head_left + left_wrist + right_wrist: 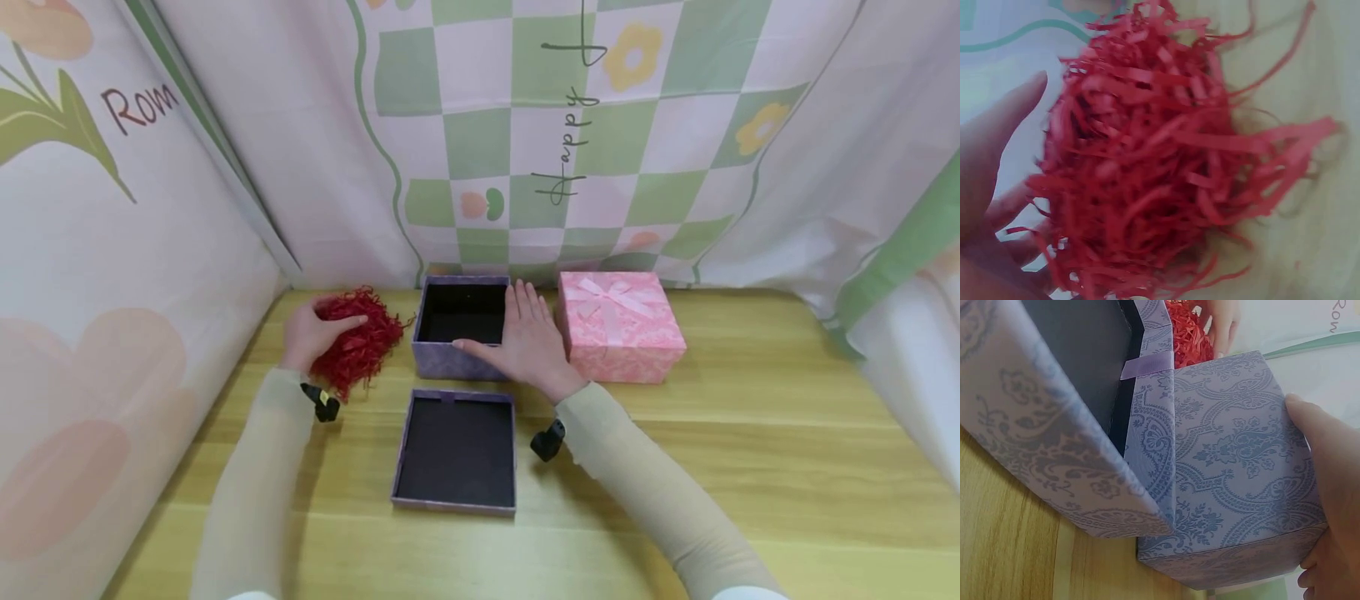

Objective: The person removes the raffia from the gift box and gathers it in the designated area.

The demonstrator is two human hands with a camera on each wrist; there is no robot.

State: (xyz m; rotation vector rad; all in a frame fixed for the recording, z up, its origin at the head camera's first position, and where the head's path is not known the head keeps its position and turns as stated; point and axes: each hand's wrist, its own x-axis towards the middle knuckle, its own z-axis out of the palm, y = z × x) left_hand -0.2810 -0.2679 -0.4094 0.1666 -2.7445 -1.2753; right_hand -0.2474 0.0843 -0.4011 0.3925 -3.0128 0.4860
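At the left, a loose heap of red shredded paper [362, 346] lies on the wooden table. My left hand [306, 335] is at its left side, thumb stretched over it in the head view. In the left wrist view the fingers [1007, 212] reach in beside the strands, and the thumb stands apart from them. An open purple patterned box [457, 361] with a black inside stands right of the heap. My right hand [531, 340] rests along its right side, fingers straight, thumb across the front rim. The box's lid [456, 454] lies inside-up in front.
A pink gift box [618, 365] with a ribbon bow stands close to the right of my right hand. Patterned curtains [480, 142] hang behind the table and down its left side. A purple ribbon tab [1147, 367] shows on the lid's edge.
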